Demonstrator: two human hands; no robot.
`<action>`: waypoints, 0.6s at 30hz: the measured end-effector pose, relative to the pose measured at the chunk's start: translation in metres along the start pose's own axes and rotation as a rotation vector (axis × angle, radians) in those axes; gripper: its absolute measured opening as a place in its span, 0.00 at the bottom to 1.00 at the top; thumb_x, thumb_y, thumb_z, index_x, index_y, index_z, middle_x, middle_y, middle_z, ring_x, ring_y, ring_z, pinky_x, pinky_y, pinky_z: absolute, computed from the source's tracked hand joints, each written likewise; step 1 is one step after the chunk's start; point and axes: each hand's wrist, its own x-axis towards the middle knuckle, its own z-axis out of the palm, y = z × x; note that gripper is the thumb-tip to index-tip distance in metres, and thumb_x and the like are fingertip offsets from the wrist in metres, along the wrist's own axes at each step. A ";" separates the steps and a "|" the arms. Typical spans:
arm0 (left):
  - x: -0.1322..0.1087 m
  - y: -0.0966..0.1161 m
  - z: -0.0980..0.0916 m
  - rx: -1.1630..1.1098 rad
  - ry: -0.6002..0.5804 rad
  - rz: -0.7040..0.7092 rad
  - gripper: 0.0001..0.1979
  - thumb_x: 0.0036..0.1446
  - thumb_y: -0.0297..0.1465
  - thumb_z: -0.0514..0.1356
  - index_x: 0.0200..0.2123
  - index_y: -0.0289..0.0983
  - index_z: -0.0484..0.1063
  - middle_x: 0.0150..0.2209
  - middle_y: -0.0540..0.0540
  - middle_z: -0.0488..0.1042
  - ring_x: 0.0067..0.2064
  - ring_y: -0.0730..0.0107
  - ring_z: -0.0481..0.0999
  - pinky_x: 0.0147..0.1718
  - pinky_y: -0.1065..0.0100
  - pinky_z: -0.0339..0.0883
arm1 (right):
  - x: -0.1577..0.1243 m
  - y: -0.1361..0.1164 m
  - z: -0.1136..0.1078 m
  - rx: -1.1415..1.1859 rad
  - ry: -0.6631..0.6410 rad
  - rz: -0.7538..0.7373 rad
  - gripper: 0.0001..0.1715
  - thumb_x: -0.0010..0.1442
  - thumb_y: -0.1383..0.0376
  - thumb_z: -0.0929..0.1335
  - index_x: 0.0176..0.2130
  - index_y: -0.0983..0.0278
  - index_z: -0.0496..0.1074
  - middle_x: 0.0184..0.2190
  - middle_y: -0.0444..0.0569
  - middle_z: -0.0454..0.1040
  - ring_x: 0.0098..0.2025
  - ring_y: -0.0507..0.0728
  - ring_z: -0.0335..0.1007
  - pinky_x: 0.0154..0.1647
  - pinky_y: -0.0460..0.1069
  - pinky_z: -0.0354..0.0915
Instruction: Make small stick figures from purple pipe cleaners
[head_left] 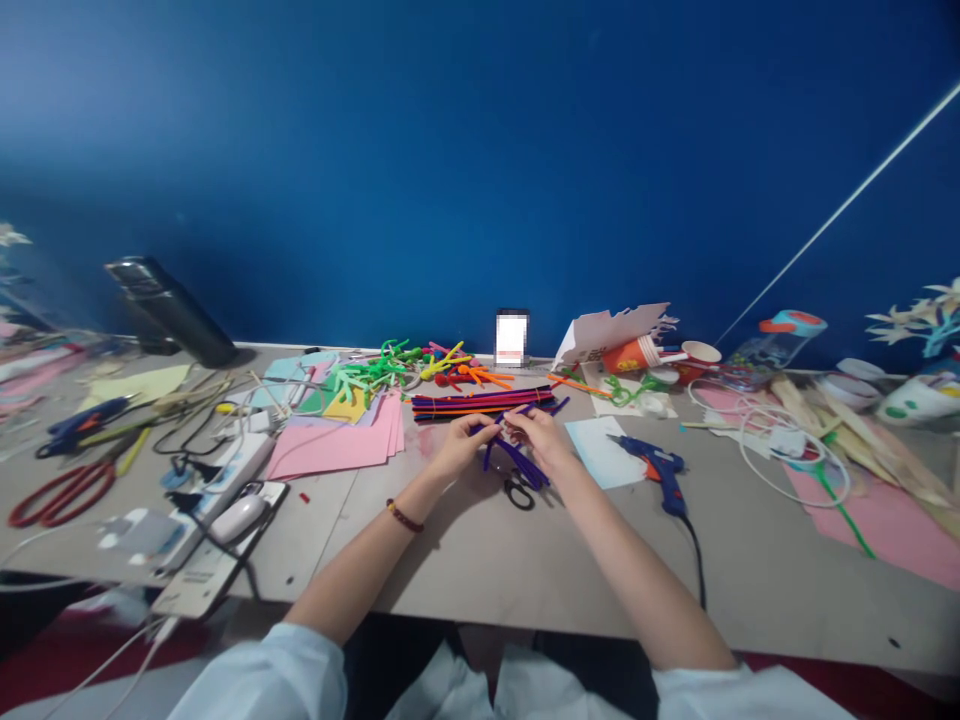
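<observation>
Purple pipe cleaners (517,462) sit over the middle of the table (465,570), pinched by the narrowly closed fingers of the left hand (461,445) and right hand (544,440). Black-handled scissors (517,492) lie just below, a striped pipe-cleaner bundle (480,403) beyond, a blue glue gun (660,475) to the right. Print on a red paper cup (630,354) is too small to read.

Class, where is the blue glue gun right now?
In the head view, the blue glue gun lies on the table right of the person's right hand, beside the pale blue card.
</observation>
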 end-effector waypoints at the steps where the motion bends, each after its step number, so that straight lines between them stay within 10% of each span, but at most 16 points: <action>1: -0.001 0.000 0.001 -0.011 0.000 -0.012 0.12 0.42 0.37 0.68 0.26 0.34 0.75 0.25 0.48 0.74 0.27 0.73 0.70 0.29 0.72 0.62 | -0.001 0.002 -0.001 -0.001 0.008 0.005 0.16 0.37 0.58 0.75 0.26 0.65 0.71 0.19 0.42 0.71 0.21 0.49 0.65 0.23 0.45 0.60; 10: -0.004 0.002 0.001 -0.103 -0.031 -0.044 0.14 0.47 0.39 0.66 0.26 0.34 0.73 0.22 0.48 0.71 0.25 0.74 0.70 0.27 0.71 0.64 | -0.006 0.008 -0.010 -0.288 -0.148 -0.114 0.17 0.47 0.65 0.68 0.40 0.64 0.74 0.31 0.46 0.75 0.29 0.52 0.68 0.27 0.45 0.63; 18: 0.002 0.001 -0.006 -0.278 0.027 -0.131 0.16 0.42 0.40 0.68 0.26 0.34 0.69 0.21 0.51 0.68 0.23 0.77 0.68 0.22 0.75 0.60 | -0.038 0.013 -0.036 -1.101 -0.117 -0.292 0.10 0.53 0.70 0.64 0.35 0.64 0.73 0.34 0.50 0.75 0.31 0.53 0.68 0.33 0.47 0.62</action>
